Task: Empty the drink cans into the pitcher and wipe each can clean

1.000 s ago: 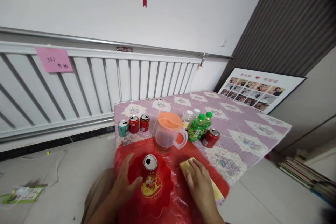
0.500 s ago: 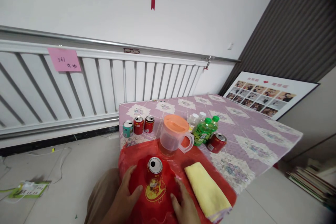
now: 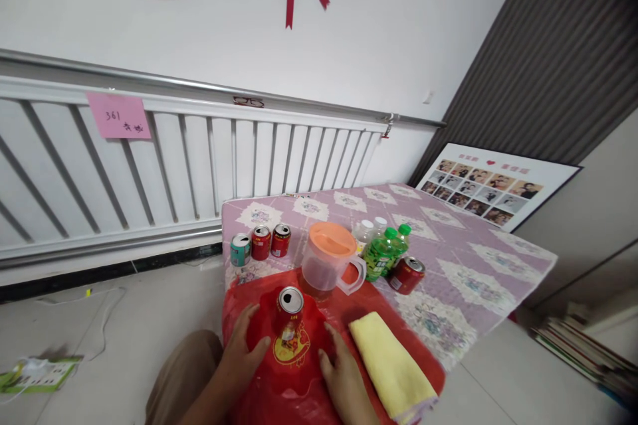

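Note:
A red scalloped tray (image 3: 306, 372) with a gold printed emblem lies low in front of me. On it stands an opened red drink can (image 3: 290, 311), upright near its far side. My left hand (image 3: 244, 348) grips the tray's left rim, thumb on the inside. Opposite, my right hand (image 3: 341, 372) holds the right rim, its thumb also over the edge. Just beyond the tray is a clear plastic jug (image 3: 321, 269) with an orange lid and some brownish liquid at its bottom. A folded yellow cloth (image 3: 391, 365) rests to the right of my right hand.
Red plastic sheeting (image 3: 359, 305) covers the near part of the patterned tablecloth (image 3: 463, 279). One teal can (image 3: 240, 251) and two red cans (image 3: 261, 243) stand at the left. Green-capped bottles (image 3: 383, 254), clear bottles and a tilted red can (image 3: 407, 276) are at the right.
Both hands have moved slightly forward with the tray and its can, closer to the jug. The view has shifted a little; the other cans, bottles and cloth keep their places.

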Action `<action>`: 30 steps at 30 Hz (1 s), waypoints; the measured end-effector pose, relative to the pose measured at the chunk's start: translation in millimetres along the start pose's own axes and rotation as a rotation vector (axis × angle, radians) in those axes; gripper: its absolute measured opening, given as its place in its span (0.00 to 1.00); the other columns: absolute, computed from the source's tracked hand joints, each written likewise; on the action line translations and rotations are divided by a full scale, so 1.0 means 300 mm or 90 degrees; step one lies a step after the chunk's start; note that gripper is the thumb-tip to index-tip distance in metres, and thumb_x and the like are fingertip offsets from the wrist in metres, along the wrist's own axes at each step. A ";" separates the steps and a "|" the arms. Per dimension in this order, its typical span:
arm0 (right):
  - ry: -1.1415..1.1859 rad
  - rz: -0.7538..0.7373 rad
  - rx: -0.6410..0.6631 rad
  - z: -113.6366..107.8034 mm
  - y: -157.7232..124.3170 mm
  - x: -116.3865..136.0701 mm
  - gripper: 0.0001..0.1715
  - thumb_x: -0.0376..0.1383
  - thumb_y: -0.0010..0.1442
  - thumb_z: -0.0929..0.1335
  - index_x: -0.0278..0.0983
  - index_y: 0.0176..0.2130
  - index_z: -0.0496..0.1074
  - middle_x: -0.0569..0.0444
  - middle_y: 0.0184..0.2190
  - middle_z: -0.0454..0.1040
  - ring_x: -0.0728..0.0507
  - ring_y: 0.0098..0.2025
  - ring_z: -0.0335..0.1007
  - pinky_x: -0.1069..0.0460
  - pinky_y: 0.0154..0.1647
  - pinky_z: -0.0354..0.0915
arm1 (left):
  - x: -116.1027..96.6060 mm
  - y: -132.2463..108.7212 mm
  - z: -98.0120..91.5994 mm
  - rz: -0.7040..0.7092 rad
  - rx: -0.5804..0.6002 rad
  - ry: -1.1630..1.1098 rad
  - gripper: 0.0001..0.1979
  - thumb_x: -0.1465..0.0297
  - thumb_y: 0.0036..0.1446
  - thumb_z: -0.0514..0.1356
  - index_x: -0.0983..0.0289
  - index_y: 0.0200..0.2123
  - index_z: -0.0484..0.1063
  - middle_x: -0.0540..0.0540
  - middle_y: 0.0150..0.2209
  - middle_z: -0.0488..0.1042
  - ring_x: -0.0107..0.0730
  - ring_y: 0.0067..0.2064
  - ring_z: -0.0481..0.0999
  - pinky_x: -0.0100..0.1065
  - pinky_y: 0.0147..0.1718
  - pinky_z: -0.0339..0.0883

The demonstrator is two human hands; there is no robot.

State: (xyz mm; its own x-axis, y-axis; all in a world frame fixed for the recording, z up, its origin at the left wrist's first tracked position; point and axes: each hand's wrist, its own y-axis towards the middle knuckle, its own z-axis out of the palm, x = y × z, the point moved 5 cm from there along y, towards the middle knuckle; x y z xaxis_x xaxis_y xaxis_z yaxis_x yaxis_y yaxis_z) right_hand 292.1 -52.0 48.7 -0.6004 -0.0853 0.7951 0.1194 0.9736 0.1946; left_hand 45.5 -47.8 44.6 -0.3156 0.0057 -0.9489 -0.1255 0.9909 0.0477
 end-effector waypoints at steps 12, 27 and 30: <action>0.017 0.025 -0.052 -0.085 0.004 -0.050 0.28 0.46 0.55 0.65 0.37 0.51 0.71 0.42 0.54 0.73 0.34 0.56 0.69 0.39 0.57 0.67 | -0.102 0.075 -0.026 0.128 0.076 0.083 0.36 0.70 0.44 0.62 0.63 0.60 0.61 0.63 0.61 0.66 0.51 0.63 0.64 0.53 0.63 0.56; 0.141 0.105 -0.149 -0.324 0.263 0.089 0.30 0.54 0.56 0.66 0.41 0.51 0.71 0.46 0.55 0.73 0.36 0.56 0.69 0.42 0.53 0.68 | -0.156 0.251 0.058 0.150 0.360 0.062 0.45 0.65 0.35 0.71 0.53 0.60 0.63 0.54 0.61 0.67 0.51 0.62 0.65 0.47 0.61 0.60; 0.177 0.106 -0.128 -0.305 0.312 0.097 0.29 0.55 0.56 0.66 0.41 0.50 0.73 0.46 0.52 0.76 0.37 0.51 0.72 0.43 0.48 0.70 | -0.137 0.264 0.070 0.162 0.379 0.049 0.44 0.66 0.34 0.71 0.50 0.59 0.64 0.51 0.60 0.69 0.50 0.61 0.67 0.45 0.60 0.61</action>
State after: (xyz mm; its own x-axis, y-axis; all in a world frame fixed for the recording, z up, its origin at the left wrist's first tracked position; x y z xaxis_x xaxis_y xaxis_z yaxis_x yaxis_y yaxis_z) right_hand 358.2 17.2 142.7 -0.3250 -0.0100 0.9457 0.3674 0.9201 0.1360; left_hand 68.2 33.2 80.9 -0.3356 0.2630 -0.9045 0.4982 0.8645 0.0665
